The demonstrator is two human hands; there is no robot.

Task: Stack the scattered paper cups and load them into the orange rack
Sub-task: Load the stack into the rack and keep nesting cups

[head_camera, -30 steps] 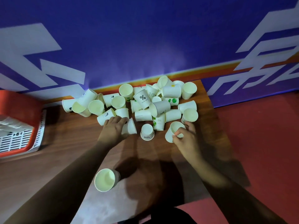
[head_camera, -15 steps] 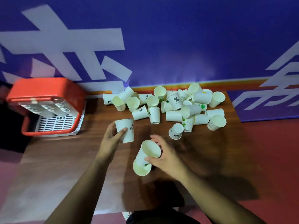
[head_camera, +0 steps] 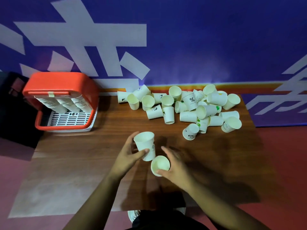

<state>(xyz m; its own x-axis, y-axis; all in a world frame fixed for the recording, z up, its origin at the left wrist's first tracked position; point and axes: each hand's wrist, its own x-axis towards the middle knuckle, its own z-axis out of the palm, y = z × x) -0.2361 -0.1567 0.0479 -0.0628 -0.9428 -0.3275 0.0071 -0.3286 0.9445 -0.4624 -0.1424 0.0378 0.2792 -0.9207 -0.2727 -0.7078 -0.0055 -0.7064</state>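
left hand [head_camera: 127, 156]: fingers curled round one upright cup [head_camera: 145, 145]
right hand [head_camera: 174, 165]: gripping a second cup [head_camera: 160, 165], mouth up, just beside the first
step, I reckon: nesting those two
rack [head_camera: 61, 80]: well off left of the hands, three stacks [head_camera: 64, 102] in it already
pile [head_camera: 191, 100]: loads loose on the tabletop [head_camera: 99, 146], beyond the right hand
progress: partway I'd guess, plenty left

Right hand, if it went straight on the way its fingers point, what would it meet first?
Probably the paper cup gripped by the left hand. The right hand, holding a second paper cup, points up and left at it across a small gap, though depth is hard to judge.
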